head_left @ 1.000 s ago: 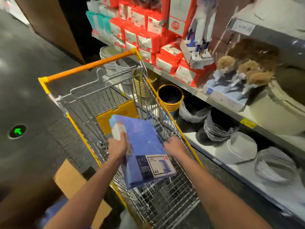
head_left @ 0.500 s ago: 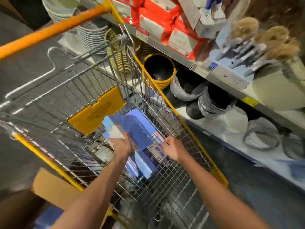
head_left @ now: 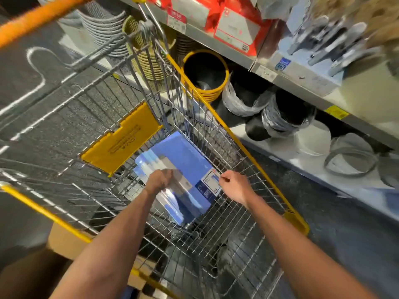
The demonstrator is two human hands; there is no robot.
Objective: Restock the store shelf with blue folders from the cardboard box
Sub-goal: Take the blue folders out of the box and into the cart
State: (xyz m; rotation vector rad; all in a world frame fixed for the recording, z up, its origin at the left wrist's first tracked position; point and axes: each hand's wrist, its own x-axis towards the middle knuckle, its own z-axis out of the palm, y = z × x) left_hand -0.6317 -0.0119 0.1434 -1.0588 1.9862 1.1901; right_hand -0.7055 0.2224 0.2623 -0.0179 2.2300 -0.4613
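Hands were deep inside a wire shopping cart (head_left: 218,134) drawn up beside a store shelf (head_left: 226,53), both fastened on a pack of blue folders (head_left: 185,158). The pack sat low in the cart, close to its floor and just below a yellow plastic flap (head_left: 121,145); whether it rested on the wire could not be told. The left hand (head_left: 160,180) had its fingers curled down over the pack's near-left part, where clear wrapping caught the light, though blur hid the exact grip. The right hand (head_left: 234,184) pinched the pack's right edge, just beside a white and dark label (head_left: 210,184). A cardboard box (head_left: 64,240) stood on the floor outside the cart, on the person's left, partly behind the yellow rim. On the shelf's lower level a yellow bin (head_left: 205,72) lay beside black bins wrapped in plastic (head_left: 287,111). Red boxes (head_left: 235,29) and blurred brushes (head_left: 345,39) filled the level above.
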